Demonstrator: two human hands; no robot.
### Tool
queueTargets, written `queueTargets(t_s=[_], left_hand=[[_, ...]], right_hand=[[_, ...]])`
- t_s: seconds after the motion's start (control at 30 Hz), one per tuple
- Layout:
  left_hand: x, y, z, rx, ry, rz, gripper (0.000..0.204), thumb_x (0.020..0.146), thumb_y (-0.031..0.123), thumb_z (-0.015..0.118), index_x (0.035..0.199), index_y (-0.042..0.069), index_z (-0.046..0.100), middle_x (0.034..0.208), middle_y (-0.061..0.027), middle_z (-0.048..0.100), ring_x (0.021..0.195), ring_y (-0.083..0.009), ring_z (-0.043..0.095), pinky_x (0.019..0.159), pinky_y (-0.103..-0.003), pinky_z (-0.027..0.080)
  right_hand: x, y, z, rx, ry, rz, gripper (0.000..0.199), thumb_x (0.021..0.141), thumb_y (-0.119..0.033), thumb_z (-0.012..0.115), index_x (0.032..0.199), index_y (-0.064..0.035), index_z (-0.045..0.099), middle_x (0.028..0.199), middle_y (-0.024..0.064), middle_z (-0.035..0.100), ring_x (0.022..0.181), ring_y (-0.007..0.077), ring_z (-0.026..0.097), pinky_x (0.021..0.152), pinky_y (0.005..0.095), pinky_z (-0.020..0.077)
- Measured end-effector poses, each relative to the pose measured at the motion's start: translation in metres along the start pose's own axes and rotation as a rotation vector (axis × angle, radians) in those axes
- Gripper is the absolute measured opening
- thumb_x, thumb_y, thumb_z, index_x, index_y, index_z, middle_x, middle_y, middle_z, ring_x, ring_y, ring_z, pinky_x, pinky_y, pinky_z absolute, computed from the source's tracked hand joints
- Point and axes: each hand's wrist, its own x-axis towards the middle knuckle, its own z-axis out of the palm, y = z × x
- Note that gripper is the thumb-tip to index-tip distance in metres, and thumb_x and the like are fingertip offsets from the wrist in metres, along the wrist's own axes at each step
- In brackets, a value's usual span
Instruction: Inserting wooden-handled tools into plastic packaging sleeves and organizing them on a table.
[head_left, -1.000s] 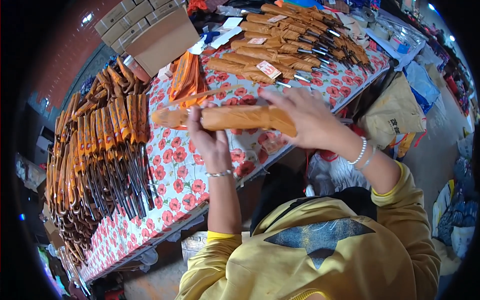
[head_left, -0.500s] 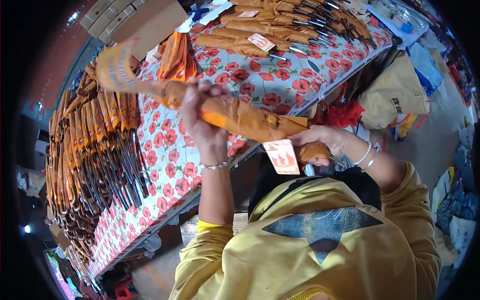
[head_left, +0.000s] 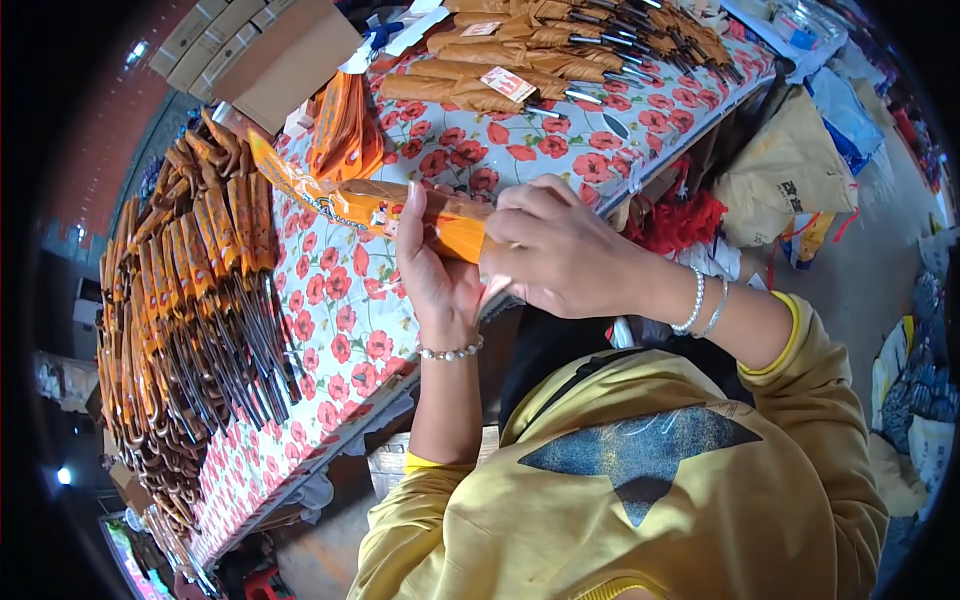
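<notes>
A printed orange plastic sleeve [head_left: 375, 210] lies across my left hand [head_left: 440, 270], its long flat tail reaching to the upper left. Brown fabric of a folded umbrella [head_left: 375, 188] shows through the upper part of the sleeve. My left thumb stands up in front while the fingers wrap behind it. My right hand [head_left: 545, 245] is closed on the sleeve's right end, fingers curled and knuckles up. That hand hides the umbrella's end there, and I cannot see the tag.
Folded brown umbrellas [head_left: 480, 85] with metal tips lie along the far side of the flowered tablecloth [head_left: 330, 290]. Loose orange sleeves [head_left: 345, 130] rest near a cardboard box [head_left: 285, 65]. At left is a pile of sleeved umbrellas [head_left: 180, 270]. A tan sack [head_left: 775, 175] stands right of the table.
My right hand has moved up and left to the sleeve's end. The sleeve now covers more of the umbrella, and its tail hangs straighter. The white-and-red tag has gone from sight.
</notes>
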Motion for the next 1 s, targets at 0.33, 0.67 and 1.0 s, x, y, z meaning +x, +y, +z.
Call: queueTargets(t_s=[0.33,0.67,1.0], left_hand=[[0.001,0.006,-0.007,0.026,0.063,0.070,0.019,0.089,0.019,0.060,0.099,0.004,0.057,0.092,-0.0116,0.064,0.082,-0.0241,0.062,0.076,-0.041,0.052],[0.002,0.003,-0.006,-0.016,0.078,0.085,0.020,0.090,0.021,0.060,0.098,0.004,0.053,0.088,-0.0104,0.062,0.080,-0.0236,0.061,0.075,-0.042,0.053],[0.021,0.016,-0.011,-0.013,0.034,0.047,0.024,0.094,0.024,0.055,0.096,0.000,0.055,0.089,-0.0157,0.062,0.081,-0.0282,0.062,0.075,-0.050,0.052]], right_hand=[[-0.008,-0.003,0.001,-0.036,-0.013,0.217,0.028,0.076,-0.011,0.059,0.104,-0.0087,0.062,0.088,0.0058,0.050,0.092,0.0263,0.050,0.083,0.0413,0.0374],[-0.007,0.001,0.008,0.081,-0.081,0.345,0.030,0.089,-0.024,0.052,0.114,-0.0080,0.048,0.097,0.0138,0.053,0.093,0.0342,0.053,0.079,0.0460,0.0401],[-0.009,-0.006,0.011,0.268,-0.238,0.514,0.032,0.095,-0.031,0.044,0.115,-0.0068,0.039,0.100,0.0232,0.054,0.088,0.0447,0.055,0.076,0.0516,0.0424]])
